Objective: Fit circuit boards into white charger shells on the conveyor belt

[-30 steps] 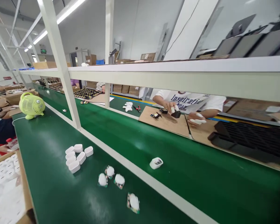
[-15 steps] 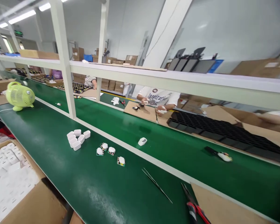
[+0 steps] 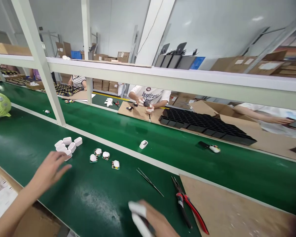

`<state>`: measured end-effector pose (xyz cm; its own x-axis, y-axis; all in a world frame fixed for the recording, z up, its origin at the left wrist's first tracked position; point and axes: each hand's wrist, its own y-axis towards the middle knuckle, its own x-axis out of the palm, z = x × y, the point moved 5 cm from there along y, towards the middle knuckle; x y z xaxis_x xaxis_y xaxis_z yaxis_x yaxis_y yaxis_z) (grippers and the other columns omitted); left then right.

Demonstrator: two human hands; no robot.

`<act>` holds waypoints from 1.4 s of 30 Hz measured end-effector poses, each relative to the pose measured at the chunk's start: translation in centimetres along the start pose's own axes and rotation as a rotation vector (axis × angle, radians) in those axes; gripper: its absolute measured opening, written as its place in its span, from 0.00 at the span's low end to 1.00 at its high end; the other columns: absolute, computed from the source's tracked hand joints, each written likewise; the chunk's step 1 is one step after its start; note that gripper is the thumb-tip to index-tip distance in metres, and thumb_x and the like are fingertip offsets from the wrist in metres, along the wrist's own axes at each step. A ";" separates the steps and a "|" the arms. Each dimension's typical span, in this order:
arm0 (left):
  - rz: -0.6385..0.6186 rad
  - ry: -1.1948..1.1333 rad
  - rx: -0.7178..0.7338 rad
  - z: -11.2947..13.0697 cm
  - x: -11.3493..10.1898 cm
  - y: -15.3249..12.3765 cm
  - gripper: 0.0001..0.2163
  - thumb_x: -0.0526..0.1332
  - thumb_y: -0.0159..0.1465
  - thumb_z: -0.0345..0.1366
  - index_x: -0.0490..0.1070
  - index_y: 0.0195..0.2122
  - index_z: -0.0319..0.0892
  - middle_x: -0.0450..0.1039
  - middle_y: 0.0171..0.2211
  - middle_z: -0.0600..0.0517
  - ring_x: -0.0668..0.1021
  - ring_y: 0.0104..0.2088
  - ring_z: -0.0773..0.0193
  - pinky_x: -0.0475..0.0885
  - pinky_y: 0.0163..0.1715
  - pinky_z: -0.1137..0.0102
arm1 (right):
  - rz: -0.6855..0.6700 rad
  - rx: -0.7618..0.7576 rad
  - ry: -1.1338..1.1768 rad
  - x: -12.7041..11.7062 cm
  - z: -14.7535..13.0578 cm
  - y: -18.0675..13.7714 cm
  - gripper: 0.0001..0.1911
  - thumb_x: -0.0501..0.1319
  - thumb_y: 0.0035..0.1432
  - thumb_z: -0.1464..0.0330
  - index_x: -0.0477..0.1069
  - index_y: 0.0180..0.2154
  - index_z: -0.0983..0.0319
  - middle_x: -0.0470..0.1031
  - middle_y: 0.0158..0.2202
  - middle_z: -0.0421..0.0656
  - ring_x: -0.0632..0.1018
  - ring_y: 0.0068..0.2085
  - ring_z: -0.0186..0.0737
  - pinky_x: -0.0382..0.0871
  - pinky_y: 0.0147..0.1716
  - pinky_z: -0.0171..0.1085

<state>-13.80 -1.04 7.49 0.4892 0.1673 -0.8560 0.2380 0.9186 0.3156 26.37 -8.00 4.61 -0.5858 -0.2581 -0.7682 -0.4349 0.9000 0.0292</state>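
Note:
My left hand (image 3: 50, 169) reaches over the green bench with thumb and fingers apart. Its fingertips overlap the nearest of several small white plastic cups (image 3: 78, 141); whether they touch is unclear. At the lower middle, my right hand (image 3: 158, 219) is smeared by motion. White material shows at its fingertips, and I cannot make out whether it is finger covers or a held piece. Several small circuit boards with white tops (image 3: 115, 164) lie between the hands. Metal tweezers (image 3: 150, 182) and red-and-black long-nose pliers (image 3: 187, 205) rest farther right.
A cardboard sheet (image 3: 219, 204) covers the bench at right. On the green belt are a white casing (image 3: 143, 144) and a black-and-white part (image 3: 209, 146). A shelf post (image 3: 39, 62) rises at left, near a green fan (image 3: 0, 106). Co-workers sit opposite, beside black trays (image 3: 204, 126).
Both my hands have come into view, the left at the white cups and the right at the bottom. The view has turned right, so the bench items appear farther left.

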 end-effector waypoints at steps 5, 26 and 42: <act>0.212 0.471 0.101 -5.7 0.4 4.8 0.16 0.62 0.69 0.50 0.81 0.41 0.43 0.76 0.53 0.37 0.74 0.55 0.37 0.75 0.46 0.48 | 0.285 -0.194 -0.240 2.1 0.8 10.6 0.24 0.60 0.70 0.68 0.63 0.65 0.60 0.69 0.62 0.55 0.75 0.60 0.54 0.75 0.60 0.54; 0.161 0.075 0.245 2.1 1.7 6.5 0.15 0.60 0.73 0.47 0.76 0.33 0.45 0.78 0.48 0.47 0.81 0.45 0.53 0.76 0.42 0.63 | 0.253 -0.171 -0.628 5.1 1.7 13.8 0.16 0.59 0.62 0.81 0.76 0.49 0.67 0.76 0.52 0.59 0.76 0.49 0.55 0.76 0.49 0.50; -0.072 -0.234 0.493 11.1 14.3 9.5 0.11 0.58 0.75 0.41 0.71 0.36 0.44 0.77 0.37 0.49 0.80 0.38 0.59 0.76 0.42 0.65 | 0.321 -0.172 -0.434 3.8 3.2 12.7 0.19 0.59 0.71 0.72 0.68 0.62 0.64 0.76 0.50 0.51 0.74 0.49 0.48 0.74 0.52 0.48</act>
<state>4.72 6.09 2.79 0.6175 -0.0251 -0.7862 0.6149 0.6387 0.4626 20.79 3.54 0.03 -0.3881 0.2200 -0.8950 -0.4074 0.8301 0.3807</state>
